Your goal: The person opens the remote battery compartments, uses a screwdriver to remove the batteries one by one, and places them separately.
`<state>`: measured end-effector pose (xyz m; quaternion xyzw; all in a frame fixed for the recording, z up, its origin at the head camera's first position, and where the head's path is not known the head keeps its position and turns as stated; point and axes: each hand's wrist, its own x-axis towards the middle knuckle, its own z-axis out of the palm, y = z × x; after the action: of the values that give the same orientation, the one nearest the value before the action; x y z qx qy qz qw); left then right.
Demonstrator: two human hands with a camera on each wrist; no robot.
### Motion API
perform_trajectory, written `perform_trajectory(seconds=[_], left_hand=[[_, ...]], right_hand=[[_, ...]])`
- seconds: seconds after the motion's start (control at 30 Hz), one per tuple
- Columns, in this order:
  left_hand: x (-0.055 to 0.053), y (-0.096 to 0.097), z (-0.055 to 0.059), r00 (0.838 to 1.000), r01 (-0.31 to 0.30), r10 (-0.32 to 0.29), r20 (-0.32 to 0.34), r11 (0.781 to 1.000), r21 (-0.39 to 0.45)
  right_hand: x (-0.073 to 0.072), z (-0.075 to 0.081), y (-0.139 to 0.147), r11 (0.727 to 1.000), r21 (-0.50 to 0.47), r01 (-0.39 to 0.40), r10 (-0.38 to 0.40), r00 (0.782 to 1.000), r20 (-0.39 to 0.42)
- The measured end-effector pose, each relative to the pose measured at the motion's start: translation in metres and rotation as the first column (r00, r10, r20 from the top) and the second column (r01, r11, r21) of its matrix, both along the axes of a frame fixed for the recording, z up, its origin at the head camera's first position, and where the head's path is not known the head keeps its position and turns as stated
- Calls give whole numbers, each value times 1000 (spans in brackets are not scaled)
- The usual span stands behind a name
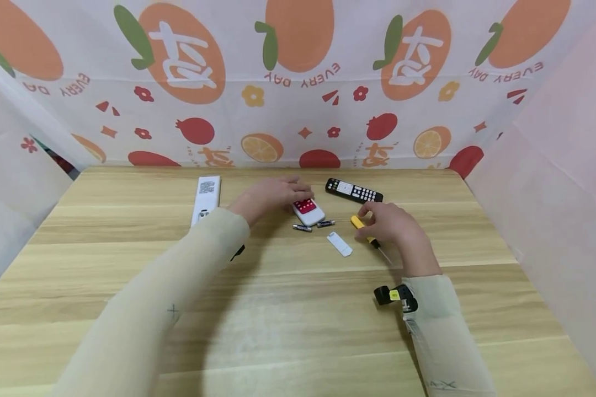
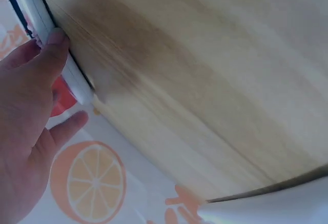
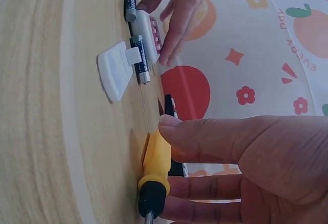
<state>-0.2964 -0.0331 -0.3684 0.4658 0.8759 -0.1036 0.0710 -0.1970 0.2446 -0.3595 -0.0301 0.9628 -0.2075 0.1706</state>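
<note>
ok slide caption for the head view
Left hand holding a remote, right hand at a screwdriver, two batteries and a cover on the table between them.

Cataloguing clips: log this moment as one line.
left hand: grips white-red remote | right hand: around yellow screwdriver | batteries, white cover: on table

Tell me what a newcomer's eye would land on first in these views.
Probably the bold fruit-print cloth hanging behind the far edge of the wooden table. Next, the bright yellow screwdriver at the right hand, its shaft pointing toward the near side. Then the white-and-red remote at the left hand, with two small batteries lying by its near end.
</note>
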Motion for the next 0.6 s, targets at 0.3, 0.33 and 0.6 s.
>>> perform_trajectory(seconds=[0.3, 0.33, 0.6], left_hand=[[3, 0, -6, 1000, -22, 22, 1, 989, 147], [4, 0, -7, 1000, -28, 29, -1, 982, 185], [11, 1, 2, 984, -175, 143, 107, 899, 402]], right_hand=[[0, 2, -2, 1000, 21, -5, 5, 1000, -15], [0, 2, -3, 1000, 20, -8, 8, 1000, -22], [0, 6, -9, 998, -64, -22, 11, 986, -168]])
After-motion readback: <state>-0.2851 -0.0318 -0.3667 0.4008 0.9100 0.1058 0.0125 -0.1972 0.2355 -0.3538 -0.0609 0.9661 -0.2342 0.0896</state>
